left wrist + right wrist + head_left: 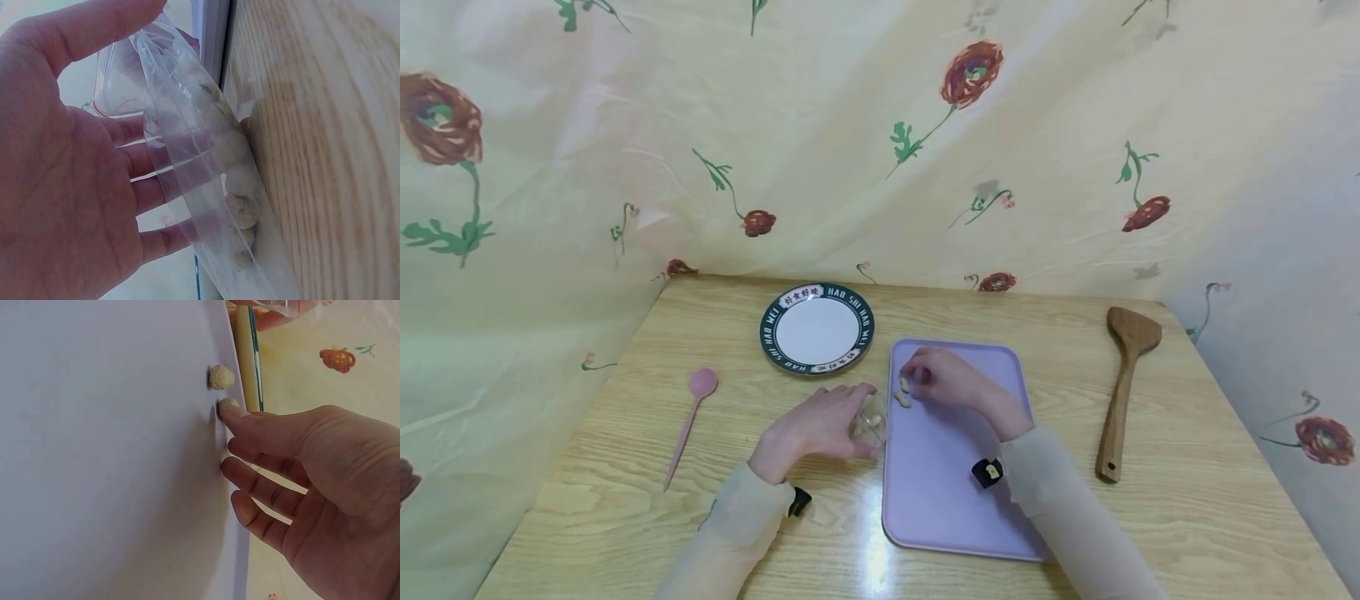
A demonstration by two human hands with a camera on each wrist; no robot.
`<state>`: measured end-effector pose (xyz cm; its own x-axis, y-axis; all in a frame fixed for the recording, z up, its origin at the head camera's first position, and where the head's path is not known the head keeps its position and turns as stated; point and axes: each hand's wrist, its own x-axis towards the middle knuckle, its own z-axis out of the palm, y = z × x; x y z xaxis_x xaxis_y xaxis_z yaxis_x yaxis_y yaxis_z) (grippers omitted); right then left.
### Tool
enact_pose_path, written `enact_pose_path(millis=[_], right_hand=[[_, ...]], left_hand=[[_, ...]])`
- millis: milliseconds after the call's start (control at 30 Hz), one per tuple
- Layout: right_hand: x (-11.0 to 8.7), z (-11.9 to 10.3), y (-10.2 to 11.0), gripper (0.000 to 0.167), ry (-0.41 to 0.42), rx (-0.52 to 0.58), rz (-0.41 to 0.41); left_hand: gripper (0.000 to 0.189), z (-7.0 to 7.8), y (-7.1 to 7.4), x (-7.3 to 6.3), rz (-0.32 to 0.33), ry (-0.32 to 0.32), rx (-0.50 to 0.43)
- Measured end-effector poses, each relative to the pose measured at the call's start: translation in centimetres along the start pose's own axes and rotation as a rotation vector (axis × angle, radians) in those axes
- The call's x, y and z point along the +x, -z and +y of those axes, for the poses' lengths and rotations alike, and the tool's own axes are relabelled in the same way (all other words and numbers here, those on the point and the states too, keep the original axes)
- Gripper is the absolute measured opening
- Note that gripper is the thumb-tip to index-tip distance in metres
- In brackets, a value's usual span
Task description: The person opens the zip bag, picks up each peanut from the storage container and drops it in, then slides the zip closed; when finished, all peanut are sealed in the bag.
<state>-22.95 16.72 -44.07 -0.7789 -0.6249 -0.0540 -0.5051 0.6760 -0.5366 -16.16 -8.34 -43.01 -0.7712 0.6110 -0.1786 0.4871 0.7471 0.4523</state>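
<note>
My left hand [823, 423] holds a clear plastic zip bag [181, 144] at the tray's left edge, thumb on one side and fingers spread behind the film. Several peanuts [231, 147] in their shells lie along the bag's lower side, close to the table. Over the upper left of a lilac tray [955, 500], my right hand [951, 379] pinches a peanut [904, 385] with thumb and index finger; the index fingertip is mostly hidden behind the thumb in the right wrist view. Beside it on the tray lies another peanut [222, 377].
A white plate with a dark green lettered rim [817, 329] stands behind my left hand. To the left lies a pink spoon [703, 383], to the right a wooden spatula [1126, 358]. Flowered cloth [850, 150] hangs behind the wooden table [587, 500].
</note>
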Motion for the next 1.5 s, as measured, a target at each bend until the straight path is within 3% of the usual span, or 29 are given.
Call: enact_pose_path(millis=[333, 1133, 1500], right_hand=[[0.2, -0.6, -0.3, 0.029, 0.031, -0.038, 0.011], [0.4, -0.9, -0.6, 0.024, -0.018, -0.073, 0.031], [-0.3, -1.1, 0.4, 0.026, -0.056, -0.042, 0.048]], left_hand=[[0.088, 0.0, 0.0, 0.0, 0.002, -0.005, 0.004], [0.087, 0.1, 0.0, 0.1, -0.004, 0.002, 0.001], [0.086, 0.0, -0.2, 0.1, 0.006, 0.003, 0.009]])
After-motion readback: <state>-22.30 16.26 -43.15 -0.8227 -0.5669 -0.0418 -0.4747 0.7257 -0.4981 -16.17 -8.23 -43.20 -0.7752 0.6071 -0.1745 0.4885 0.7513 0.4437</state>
